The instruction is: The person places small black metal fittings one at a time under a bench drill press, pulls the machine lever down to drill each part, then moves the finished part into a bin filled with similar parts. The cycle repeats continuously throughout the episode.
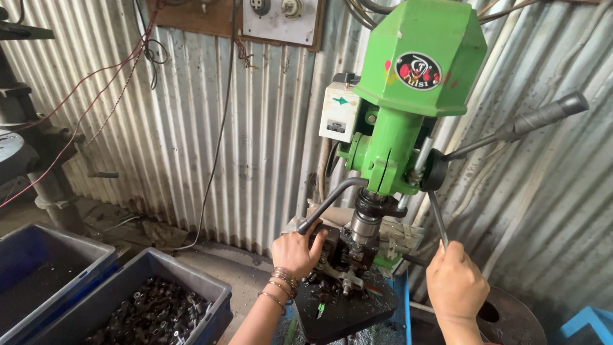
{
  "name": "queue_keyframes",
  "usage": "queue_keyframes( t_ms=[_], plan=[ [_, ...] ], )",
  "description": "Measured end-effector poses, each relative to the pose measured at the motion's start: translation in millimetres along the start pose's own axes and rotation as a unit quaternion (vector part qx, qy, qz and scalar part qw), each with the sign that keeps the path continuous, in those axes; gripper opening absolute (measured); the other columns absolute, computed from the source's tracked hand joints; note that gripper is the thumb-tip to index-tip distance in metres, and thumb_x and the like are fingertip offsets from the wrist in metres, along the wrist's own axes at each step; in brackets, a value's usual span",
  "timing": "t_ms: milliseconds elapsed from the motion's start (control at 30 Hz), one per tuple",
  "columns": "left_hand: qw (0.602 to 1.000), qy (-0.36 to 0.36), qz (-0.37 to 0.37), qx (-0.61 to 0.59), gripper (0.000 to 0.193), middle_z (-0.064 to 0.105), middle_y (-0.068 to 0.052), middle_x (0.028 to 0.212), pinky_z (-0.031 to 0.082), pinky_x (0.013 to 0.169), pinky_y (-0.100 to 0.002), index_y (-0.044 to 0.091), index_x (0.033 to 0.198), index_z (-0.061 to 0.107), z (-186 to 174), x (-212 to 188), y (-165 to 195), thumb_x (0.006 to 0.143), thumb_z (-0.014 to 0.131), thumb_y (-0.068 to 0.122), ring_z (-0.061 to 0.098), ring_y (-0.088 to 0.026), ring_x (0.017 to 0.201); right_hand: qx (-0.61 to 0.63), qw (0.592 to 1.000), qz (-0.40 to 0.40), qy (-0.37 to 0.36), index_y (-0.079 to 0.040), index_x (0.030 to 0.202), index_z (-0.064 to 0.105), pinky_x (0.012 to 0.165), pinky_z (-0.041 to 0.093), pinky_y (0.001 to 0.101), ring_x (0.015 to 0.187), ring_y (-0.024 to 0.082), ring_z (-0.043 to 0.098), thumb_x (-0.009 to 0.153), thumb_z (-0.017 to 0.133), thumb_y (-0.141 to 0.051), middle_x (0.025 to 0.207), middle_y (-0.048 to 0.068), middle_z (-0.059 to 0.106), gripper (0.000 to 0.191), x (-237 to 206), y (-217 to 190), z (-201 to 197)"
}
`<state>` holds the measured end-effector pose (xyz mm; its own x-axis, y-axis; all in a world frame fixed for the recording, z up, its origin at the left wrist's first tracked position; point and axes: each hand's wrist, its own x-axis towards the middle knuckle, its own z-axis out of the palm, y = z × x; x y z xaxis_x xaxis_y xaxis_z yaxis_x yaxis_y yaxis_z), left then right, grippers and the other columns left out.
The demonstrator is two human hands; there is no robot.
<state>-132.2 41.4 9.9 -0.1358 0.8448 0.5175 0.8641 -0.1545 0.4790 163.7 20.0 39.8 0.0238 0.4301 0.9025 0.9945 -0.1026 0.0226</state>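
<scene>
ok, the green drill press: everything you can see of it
The drill press is a bench type with a glossy green, angular cast-looking head, a round dark badge on its front and a white switch box on its side. A steel spindle points down into a dark fixture on the black table. Grey feed handles radiate from a black hub; the right hand grips the lowest handle. The left hand rests at the fixture.

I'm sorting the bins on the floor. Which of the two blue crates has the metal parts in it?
The nearer blue crate, the one closest to the left hand, is heaped with dark metal parts. The crate at the far left shows only a dark bottom.
</scene>
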Motion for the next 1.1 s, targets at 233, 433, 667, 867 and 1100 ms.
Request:
queue_keyframes(
  t_ms=[233, 433, 667, 867, 1100],
  plan=[
    [1.000, 0.019, 0.011, -0.001, 0.043, 0.071, -0.014, 0.096, 0.054, 0.056, -0.047, 0.027, 0.126, 0.067, 1, -2, 1, 0.098, 0.047, 0.053, 0.071, -0.033, 0.068, -0.015, 1.000, 0.003, 0.008, -0.011, 0.085, 0.056, 0.055, 0.054, 0.0416, 0.063, 0.029, 0.067, 0.105, 0.064, -0.028, 0.070, 0.006, 0.066, 0.028, -1, 2, 5],
    [1.000, 0.015, 0.009, -0.003, 0.042, 0.071, -0.012, 0.078, 0.054, 0.057, -0.048, 0.028, 0.127, 0.066, 4, -1, 0, 0.099, 0.046, 0.052, 0.070, -0.034, 0.065, -0.003, 1.000, 0.002, 0.007, -0.011, 0.086, 0.055, 0.057, 0.054, 0.0415, 0.064, 0.029, 0.068, 0.106, 0.064, -0.028, 0.072, 0.007, 0.066, 0.027, -2, 4, 6],
    [1.000, 0.020, 0.010, -0.001, 0.041, 0.070, -0.013, 0.073, 0.053, 0.055, -0.048, 0.028, 0.126, 0.067, 5, -1, 0, 0.100, 0.045, 0.051, 0.069, -0.035, 0.063, -0.003, 1.000, 0.002, 0.001, -0.011, 0.087, 0.056, 0.055, 0.054, 0.0406, 0.063, 0.028, 0.068, 0.105, 0.064, -0.027, 0.072, 0.006, 0.066, 0.026, -1, 4, 8],
    [0.999, -0.029, -0.017, 0.031, 0.044, 0.069, -0.014, 0.066, 0.053, 0.056, -0.047, 0.029, 0.132, 0.063, 4, 0, 2, 0.101, 0.042, 0.053, 0.069, -0.034, 0.062, 0.009, 1.000, -0.002, 0.010, -0.011, 0.089, 0.057, 0.056, 0.054, 0.0393, 0.063, 0.027, 0.067, 0.106, 0.065, -0.027, 0.072, 0.006, 0.066, 0.024, -2, 5, 9],
    [1.000, 0.006, 0.002, 0.017, 0.043, 0.070, -0.013, 0.071, 0.053, 0.055, -0.048, 0.028, 0.128, 0.066, 6, 0, 0, 0.100, 0.043, 0.052, 0.069, -0.035, 0.064, 0.015, 1.000, 0.003, 0.018, -0.011, 0.086, 0.057, 0.057, 0.053, 0.0406, 0.064, 0.028, 0.067, 0.106, 0.065, -0.027, 0.072, 0.006, 0.065, 0.027, -3, 5, 12]
  ],
)
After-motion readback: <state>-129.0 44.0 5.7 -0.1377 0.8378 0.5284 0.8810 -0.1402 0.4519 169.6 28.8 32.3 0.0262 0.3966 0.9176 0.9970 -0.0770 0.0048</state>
